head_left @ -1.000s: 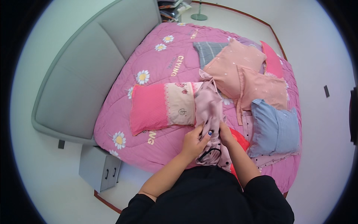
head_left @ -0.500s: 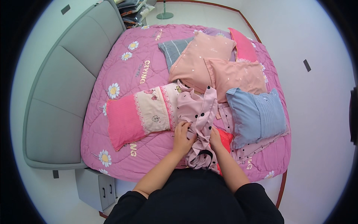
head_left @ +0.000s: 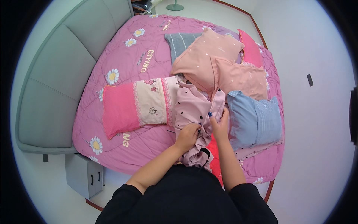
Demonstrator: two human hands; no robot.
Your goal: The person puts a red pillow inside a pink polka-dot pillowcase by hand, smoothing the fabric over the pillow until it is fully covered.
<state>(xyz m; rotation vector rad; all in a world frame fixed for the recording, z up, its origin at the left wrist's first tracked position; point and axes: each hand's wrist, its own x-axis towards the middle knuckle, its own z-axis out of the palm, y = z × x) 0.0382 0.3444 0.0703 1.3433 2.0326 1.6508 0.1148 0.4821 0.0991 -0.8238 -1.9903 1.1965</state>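
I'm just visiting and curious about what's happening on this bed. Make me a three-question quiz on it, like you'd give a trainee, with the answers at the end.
1. Which thing are the left hand and right hand touching?
A) a striped grey pillow
B) the dotted pink cloth
C) the bedside drawers

2. True or false: the blue pillow lies to the left of the pink-and-cream pillow.

3. Fill in the blank: the printed flowers on the pink bedspread have white petals and ____ centres.

Key:
1. B
2. False; it lies to the right.
3. yellow
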